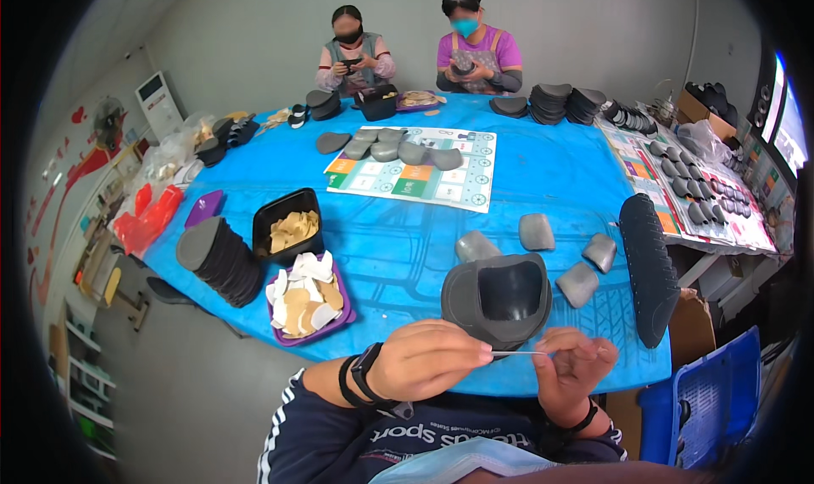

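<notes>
The left hand (pixel 428 361) is pinching one end of a thin pale strip (pixel 515 353), its fingers bunching together at the tips. The right hand (pixel 572 369) is meeting the other end between thumb and forefinger, its remaining fingers bending loosely clear. The strip is spanning the gap between the hands, in front of the person's chest and at the near edge of the table — whether it is a flat piece showing edge-on cannot be told.

Just beyond the fingers, a dark grey curved piece (pixel 455 302) is lying with a glossy black hollow (pixel 510 291) facing up. Around it, four grey cupped pieces are resting on the blue table cover (pixel 407 238): one (pixel 479 247) directly behind, another (pixel 536 231) farther back, and two (pixel 599 252) (pixel 577 285) to the right. A long black nested row (pixel 649 268) is standing along the right edge, a blue crate (pixel 708 399) sitting below.

To the left, a purple tray (pixel 347 316) is holding white and tan pieces; behind it, a black container (pixel 264 217) is holding tan pieces — with a leaning stack of dark grey pieces (pixel 220 264) standing alongside.

Farther out, a printed sheet (pixel 462 191) is carrying more grey pieces (pixel 386 149). Across the table, two co-workers (pixel 358 60) (pixel 479 56) are handling dark objects
</notes>
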Available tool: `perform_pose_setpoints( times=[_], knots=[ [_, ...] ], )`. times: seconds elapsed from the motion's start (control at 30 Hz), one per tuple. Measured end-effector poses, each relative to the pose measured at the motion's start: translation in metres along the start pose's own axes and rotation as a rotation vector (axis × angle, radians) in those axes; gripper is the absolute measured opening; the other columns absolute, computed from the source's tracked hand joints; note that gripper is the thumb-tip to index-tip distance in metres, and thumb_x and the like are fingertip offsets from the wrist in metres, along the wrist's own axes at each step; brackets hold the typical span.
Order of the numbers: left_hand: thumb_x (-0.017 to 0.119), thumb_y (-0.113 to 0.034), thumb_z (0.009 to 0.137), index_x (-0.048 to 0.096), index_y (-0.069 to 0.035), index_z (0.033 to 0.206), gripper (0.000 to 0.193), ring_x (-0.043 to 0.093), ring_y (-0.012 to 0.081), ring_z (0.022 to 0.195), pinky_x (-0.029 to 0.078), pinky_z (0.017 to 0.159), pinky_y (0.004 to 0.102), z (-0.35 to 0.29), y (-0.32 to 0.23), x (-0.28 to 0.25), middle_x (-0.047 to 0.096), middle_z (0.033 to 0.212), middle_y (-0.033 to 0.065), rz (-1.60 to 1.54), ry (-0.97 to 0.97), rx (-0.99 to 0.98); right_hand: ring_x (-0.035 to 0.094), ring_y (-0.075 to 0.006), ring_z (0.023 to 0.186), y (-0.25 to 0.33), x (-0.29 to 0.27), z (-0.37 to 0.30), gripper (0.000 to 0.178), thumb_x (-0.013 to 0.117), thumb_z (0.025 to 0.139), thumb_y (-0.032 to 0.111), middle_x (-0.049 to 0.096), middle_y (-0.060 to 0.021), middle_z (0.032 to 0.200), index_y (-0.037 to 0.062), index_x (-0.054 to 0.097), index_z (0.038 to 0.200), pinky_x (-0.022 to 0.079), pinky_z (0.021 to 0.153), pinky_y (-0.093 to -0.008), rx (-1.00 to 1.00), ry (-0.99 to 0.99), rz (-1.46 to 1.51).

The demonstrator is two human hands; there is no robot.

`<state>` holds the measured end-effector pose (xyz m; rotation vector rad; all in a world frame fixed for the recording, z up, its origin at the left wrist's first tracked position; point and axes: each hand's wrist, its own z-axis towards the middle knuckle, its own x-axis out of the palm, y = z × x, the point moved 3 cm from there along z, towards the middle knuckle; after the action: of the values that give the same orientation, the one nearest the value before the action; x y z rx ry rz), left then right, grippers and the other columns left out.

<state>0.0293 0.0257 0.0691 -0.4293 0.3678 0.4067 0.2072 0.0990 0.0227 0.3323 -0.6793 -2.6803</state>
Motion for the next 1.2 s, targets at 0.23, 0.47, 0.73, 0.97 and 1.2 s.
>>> perform_pose_setpoints(
  times=[0.23,0.47,0.73,0.97,1.2],
  knots=[
    [0.062,-0.027,0.077,0.047,-0.005,0.117,0.048,0.058,0.0219,0.053,0.045,0.048,0.0279,0.017,0.057,-0.006,0.061,0.071,0.007,0.676,0.107,-0.592,0.05,-0.0243,0.071,0.015,-0.036,0.017,0.043,0.056,0.076,-0.002,0.053,-0.0147,0.086,0.008,0.026,0.105,0.043,0.064,-0.0371,-0.129,-0.164,-0.215],
    [0.054,-0.042,0.078,0.043,-0.012,0.121,0.053,0.057,0.0258,0.051,0.042,0.045,0.036,0.017,0.091,0.016,0.056,0.053,0.0058,0.598,0.415,-0.704,0.051,-0.024,0.073,0.031,-0.036,0.054,0.051,0.059,0.071,-0.004,0.058,-0.0111,0.08,0.0021,0.031,0.113,0.04,0.064,-0.0383,-0.21,-0.021,-0.437],
    [0.054,-0.028,0.077,0.046,-0.013,0.114,0.04,0.057,0.0337,0.06,0.043,0.05,0.043,0.01,0.101,0.03,0.059,0.062,0.0138,0.602,0.396,-0.587,0.051,-0.0233,0.081,0.036,-0.025,0.066,0.057,0.063,0.066,-0.005,0.061,-0.0046,0.079,0.0072,0.037,0.115,0.039,0.069,-0.0386,-0.284,0.077,-0.377],
    [0.048,-0.012,0.078,0.049,-0.008,0.106,0.028,0.055,0.037,0.062,0.043,0.054,0.0465,0.02,0.085,0.032,0.057,0.069,0.0193,0.34,0.141,-0.614,0.054,-0.0225,0.08,0.032,-0.026,0.064,0.058,0.065,0.067,-0.003,0.061,-0.0046,0.077,0.0073,0.035,0.116,0.041,0.07,-0.039,-0.353,-0.052,-0.389],
    [0.054,0.0,0.078,0.053,0.003,0.103,0.026,0.055,0.0201,0.054,0.042,0.048,0.0273,0.004,0.046,0.02,0.059,0.076,0.0142,0.482,-0.293,-0.292,0.05,-0.0234,0.096,-0.004,-0.008,0.057,0.041,0.061,0.073,-0.002,0.056,-0.0031,0.082,0.0049,0.039,0.106,0.037,0.088,-0.0391,-0.176,-0.191,-0.035]
  ],
)
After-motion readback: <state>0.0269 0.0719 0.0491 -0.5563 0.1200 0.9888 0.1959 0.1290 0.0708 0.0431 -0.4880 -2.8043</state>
